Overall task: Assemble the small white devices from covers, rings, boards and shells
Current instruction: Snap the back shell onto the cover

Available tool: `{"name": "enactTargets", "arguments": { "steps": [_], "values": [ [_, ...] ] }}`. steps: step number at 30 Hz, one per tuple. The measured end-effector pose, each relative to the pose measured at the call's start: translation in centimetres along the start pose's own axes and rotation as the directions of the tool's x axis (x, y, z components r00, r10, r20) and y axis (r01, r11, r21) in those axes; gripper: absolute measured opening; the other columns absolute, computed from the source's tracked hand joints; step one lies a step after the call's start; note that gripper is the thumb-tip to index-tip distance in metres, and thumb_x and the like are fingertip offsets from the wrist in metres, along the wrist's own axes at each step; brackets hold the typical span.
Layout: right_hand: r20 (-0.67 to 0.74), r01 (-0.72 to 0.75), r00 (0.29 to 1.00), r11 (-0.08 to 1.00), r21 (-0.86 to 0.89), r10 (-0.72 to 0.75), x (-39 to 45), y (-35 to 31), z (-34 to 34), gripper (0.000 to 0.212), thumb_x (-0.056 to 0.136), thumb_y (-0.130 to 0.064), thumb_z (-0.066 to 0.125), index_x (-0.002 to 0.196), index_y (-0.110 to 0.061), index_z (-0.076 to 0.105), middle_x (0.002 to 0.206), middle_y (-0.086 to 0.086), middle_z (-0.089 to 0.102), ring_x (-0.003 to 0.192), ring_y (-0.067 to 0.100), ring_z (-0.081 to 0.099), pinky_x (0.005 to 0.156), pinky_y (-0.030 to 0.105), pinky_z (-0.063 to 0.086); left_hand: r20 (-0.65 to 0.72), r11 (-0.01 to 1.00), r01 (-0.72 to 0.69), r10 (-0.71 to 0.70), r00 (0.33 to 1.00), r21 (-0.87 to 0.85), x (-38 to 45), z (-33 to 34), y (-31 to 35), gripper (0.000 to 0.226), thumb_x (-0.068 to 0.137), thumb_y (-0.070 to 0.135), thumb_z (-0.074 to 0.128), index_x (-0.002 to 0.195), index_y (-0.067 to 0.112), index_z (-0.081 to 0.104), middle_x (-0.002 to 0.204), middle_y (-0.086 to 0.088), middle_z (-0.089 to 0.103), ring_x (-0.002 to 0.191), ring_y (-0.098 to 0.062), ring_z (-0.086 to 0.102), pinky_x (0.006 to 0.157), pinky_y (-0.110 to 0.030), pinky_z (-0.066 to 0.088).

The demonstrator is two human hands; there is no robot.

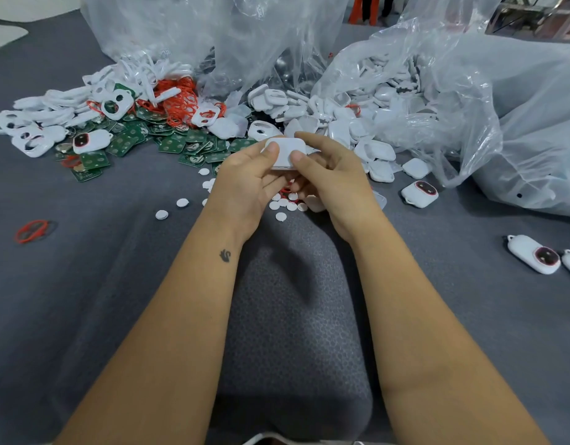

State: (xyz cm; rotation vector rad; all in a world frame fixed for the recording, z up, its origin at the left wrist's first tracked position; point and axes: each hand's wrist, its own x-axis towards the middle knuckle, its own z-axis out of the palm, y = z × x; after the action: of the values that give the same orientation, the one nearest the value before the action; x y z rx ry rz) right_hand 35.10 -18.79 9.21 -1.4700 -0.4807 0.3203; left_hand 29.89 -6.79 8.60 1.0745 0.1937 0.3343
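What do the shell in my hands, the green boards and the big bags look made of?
Shell, held by left hand and right hand: likely moulded plastic, smooth white. Green boards: circuit-board laminate, matte, with pale pads. Bags: thin clear plastic film, crinkled and glossy.

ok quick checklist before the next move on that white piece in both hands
1. Both hands on the white device: ok, left hand and right hand pinch it with thumbs on top.
2. Shells seated together: cannot tell, the fingers hide the seam.
3. Board and ring inside: cannot tell.
4. Green boards in reach: ok, piled at left.
5. Red rings available: ok.
6. Finished devices set apart: ok, at right.
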Motion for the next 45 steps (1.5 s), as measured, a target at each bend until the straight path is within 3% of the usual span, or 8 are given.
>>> {"name": "enactTargets", "arguments": {
  "steps": [4,6,9,16,24,35,40,45],
  "values": [
    [0.003,0.033,0.999,0.999,-0.025,-0.033,0.0,0.2,-0.1,0.016,0.095,-0.009,0.058,0.110,-0.010,0.063,0.060,-0.001,0.053,0.049,0.008,0.049,0.042,0.016,0.037,0.016,0.944,-0.101,0.101,0.995,0.313,-0.2,0.1,-0.2,0.025,0.103,0.015,0.043,0.115,0.006,0.063,0.107,-0.016,0.071,0.098,-0.025,0.070,0.083,-0.029,0.057],
    [-0.012,0.033,0.999,0.998,-0.059,-0.034,0.0,0.2,-0.2,0.014,0.095,-0.010,0.058,0.108,-0.010,0.063,0.061,-0.003,0.052,0.052,0.006,0.047,0.048,0.017,0.039,-0.009,0.828,-0.152,0.186,0.982,0.540,-0.1,-0.1,-0.5,0.021,0.102,0.022,0.047,0.105,0.016,0.066,0.089,-0.009,0.072,0.078,-0.020,0.070,0.066,-0.027,0.057],
    [-0.023,0.026,0.999,0.998,-0.058,-0.027,0.1,0.3,-0.3,0.011,0.095,-0.009,0.058,0.104,-0.012,0.064,0.058,-0.005,0.050,0.051,0.005,0.044,0.051,0.022,0.040,-0.014,0.767,-0.173,0.231,0.973,0.618,0.2,-0.3,-0.8,0.019,0.100,0.025,0.050,0.090,0.027,0.066,0.058,0.007,0.060,0.050,-0.005,0.054,0.051,-0.023,0.047],
    [-0.024,0.061,0.998,0.998,-0.013,-0.062,-0.1,0.0,-0.2,0.013,0.094,-0.004,0.058,0.103,-0.010,0.063,0.063,0.008,0.048,0.051,0.012,0.045,0.045,0.020,0.036,0.022,0.784,-0.235,0.272,0.962,0.575,0.1,-0.2,-0.7,0.015,0.099,0.019,0.052,0.095,0.023,0.065,0.052,0.013,0.057,0.051,-0.001,0.050,0.055,-0.020,0.044],
    [-0.048,0.209,0.976,0.975,-0.072,-0.212,-0.2,-0.2,-0.6,0.021,0.091,-0.007,0.064,0.109,-0.015,0.069,0.096,0.004,0.069,0.083,0.015,0.060,0.080,0.032,0.055,0.100,0.809,-0.341,0.335,0.937,0.479,-0.4,0.1,-0.3,0.022,0.098,0.009,0.054,0.119,0.004,0.061,0.113,-0.012,0.065,0.092,-0.011,0.063,0.073,-0.025,0.056],
    [-0.117,0.206,0.967,0.966,-0.158,-0.225,-0.1,-0.2,-0.7,0.017,0.094,-0.011,0.060,0.083,-0.014,0.072,0.051,-0.006,0.052,0.047,0.011,0.046,0.052,0.016,0.038,0.038,0.824,-0.311,0.333,0.942,0.474,-0.4,0.1,-0.1,0.008,0.093,0.010,0.063,0.089,0.016,0.067,0.080,0.000,0.068,0.071,-0.010,0.058,0.062,-0.019,0.049],
    [-0.185,0.263,0.935,0.941,-0.212,-0.303,0.0,-0.4,0.1,0.016,0.087,-0.010,0.067,0.086,-0.025,0.074,0.071,-0.013,0.067,0.061,0.002,0.058,0.064,0.020,0.047,-0.047,0.929,-0.195,0.221,0.974,0.315,-0.5,0.3,-0.2,0.012,0.096,0.014,0.059,0.103,0.011,0.069,0.089,-0.002,0.074,0.081,-0.011,0.069,0.068,-0.022,0.056],
    [-0.108,0.320,0.927,0.908,-0.271,-0.359,-0.2,-0.2,0.2,0.042,0.074,0.004,0.074,0.082,-0.038,0.071,0.082,-0.017,0.066,0.084,0.004,0.063,0.077,0.023,0.051,-0.074,0.997,-0.078,0.080,0.994,0.021,-0.2,0.5,0.2,0.014,0.095,0.007,0.057,0.106,0.007,0.066,0.094,-0.006,0.074,0.090,-0.014,0.071,0.080,-0.022,0.055]
  ]
}}
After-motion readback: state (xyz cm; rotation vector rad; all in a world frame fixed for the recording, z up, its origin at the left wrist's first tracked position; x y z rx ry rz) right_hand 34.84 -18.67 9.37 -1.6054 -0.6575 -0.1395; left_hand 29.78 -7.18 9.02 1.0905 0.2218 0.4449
